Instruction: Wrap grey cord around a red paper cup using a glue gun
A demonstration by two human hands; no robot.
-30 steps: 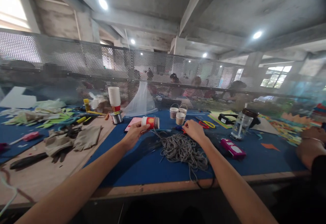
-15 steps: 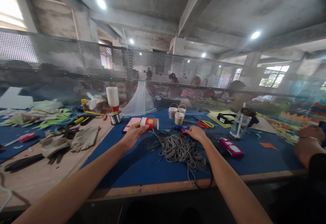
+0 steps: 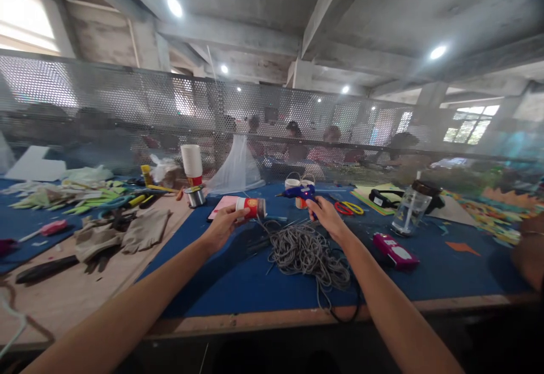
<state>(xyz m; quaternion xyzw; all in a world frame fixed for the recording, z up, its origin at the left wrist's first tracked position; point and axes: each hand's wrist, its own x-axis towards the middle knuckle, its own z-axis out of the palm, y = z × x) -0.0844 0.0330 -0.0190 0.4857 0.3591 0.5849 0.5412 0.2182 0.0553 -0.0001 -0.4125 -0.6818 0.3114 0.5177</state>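
My left hand [image 3: 224,225] is closed round a red and white paper cup [image 3: 254,208], which lies on its side in the air with grey cord at its right end. A blue glue gun [image 3: 300,192] is gripped in my right hand [image 3: 326,216], its nozzle pointing left toward the cup. Behind the gun stand small cups with handles [image 3: 292,182], partly hidden by it. A loose heap of grey cord [image 3: 304,252] lies on the blue mat [image 3: 221,292] below my hands.
Red and yellow scissors [image 3: 349,208], a magenta box [image 3: 395,250] and a glass bottle [image 3: 408,209] are on the right. Stacked cups [image 3: 192,161], a spool [image 3: 196,197] and gloves [image 3: 145,230] sit at left. Another person's arm [image 3: 528,249] is at the right edge.
My right hand has lifted the glue gun off the mat, and the gun now points left in front of the small cups. My left hand still holds the paper cup. The view has shifted slightly.
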